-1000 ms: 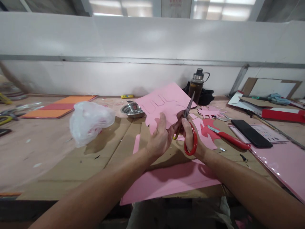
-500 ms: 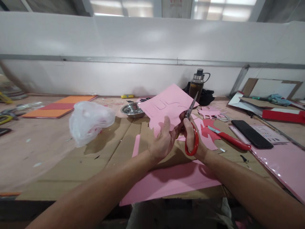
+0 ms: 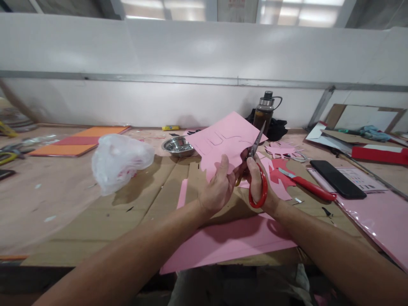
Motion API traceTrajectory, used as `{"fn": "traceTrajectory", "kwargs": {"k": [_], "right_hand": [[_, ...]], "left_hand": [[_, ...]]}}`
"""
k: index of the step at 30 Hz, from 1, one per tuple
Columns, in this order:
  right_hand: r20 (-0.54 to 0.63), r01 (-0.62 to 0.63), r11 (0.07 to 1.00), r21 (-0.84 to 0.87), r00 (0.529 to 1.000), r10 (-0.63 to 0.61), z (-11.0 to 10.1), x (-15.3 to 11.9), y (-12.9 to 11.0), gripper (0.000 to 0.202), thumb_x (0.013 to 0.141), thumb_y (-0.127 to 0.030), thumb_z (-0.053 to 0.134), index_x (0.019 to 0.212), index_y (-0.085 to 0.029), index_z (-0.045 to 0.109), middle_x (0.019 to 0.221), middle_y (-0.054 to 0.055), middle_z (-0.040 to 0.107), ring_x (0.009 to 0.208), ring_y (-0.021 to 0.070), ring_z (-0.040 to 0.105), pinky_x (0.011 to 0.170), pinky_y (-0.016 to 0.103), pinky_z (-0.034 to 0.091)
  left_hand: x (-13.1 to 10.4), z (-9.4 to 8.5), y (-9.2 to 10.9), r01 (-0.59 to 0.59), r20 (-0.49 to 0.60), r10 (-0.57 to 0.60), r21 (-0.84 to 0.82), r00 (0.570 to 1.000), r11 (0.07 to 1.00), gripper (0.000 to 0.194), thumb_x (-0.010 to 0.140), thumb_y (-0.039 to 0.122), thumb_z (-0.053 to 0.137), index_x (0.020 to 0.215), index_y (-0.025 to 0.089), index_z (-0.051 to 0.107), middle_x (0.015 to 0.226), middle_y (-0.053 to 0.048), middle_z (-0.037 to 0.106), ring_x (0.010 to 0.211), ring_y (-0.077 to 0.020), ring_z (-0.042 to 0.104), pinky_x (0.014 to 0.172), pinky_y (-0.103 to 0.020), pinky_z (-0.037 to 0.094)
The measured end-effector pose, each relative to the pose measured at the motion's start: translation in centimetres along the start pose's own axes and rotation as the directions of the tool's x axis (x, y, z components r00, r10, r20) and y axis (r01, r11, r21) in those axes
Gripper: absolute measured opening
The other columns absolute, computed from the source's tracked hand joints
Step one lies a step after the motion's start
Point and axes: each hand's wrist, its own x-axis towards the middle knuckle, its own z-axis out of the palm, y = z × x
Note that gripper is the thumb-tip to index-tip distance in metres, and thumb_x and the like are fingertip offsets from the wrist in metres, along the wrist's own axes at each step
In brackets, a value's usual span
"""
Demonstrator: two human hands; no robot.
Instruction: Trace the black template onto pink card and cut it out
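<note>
My left hand (image 3: pixel 219 185) grips a sheet of pink paper (image 3: pixel 223 138) by its lower edge, thumb on top. Drawn outlines run across the paper, and its lower edge is cut in curves. In my right hand (image 3: pixel 256 180) is a pair of red-handled scissors (image 3: pixel 262 193), blades pointing up at the paper's right edge. How far the blades are apart is hard to see. Below both hands a larger pink sheet (image 3: pixel 229 246) lies on brown cardboard (image 3: pixel 127 221). Pink cut-outs and a red paper piece (image 3: pixel 282 172) rest just right of the scissors.
A red-handled knife (image 3: pixel 314 188) and a black phone (image 3: pixel 338 179) lie to the right. Behind stand a metal bowl (image 3: pixel 178 145) and a drink bottle (image 3: pixel 264 111). At left are a white plastic bag (image 3: pixel 119 161) and orange and red sheets (image 3: pixel 79 141).
Hardly anything differs. The pink paper and the scissors keep their pose at the right edge, and the whole view has shifted very slightly.
</note>
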Motion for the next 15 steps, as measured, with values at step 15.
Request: {"fn": "traceTrajectory", "kwargs": {"k": [15], "right_hand": [[-0.002,-0.068,0.997,0.04,0.998,0.068,0.5,-0.4,-1.6,0.027,0.092,-0.052,0.053,0.095,-0.026,0.052,0.076,0.002,0.05,0.063,0.0177,0.048,0.056,0.034,0.042]], "left_hand": [[0.0,0.0,0.4,0.005,-0.041,-0.006,-0.02,0.999,1.0,0.042,0.096,0.045,0.054,0.124,0.018,0.068,0.125,-0.011,0.072,0.137,-0.0286,0.051,0.121,-0.047,0.032]]}}
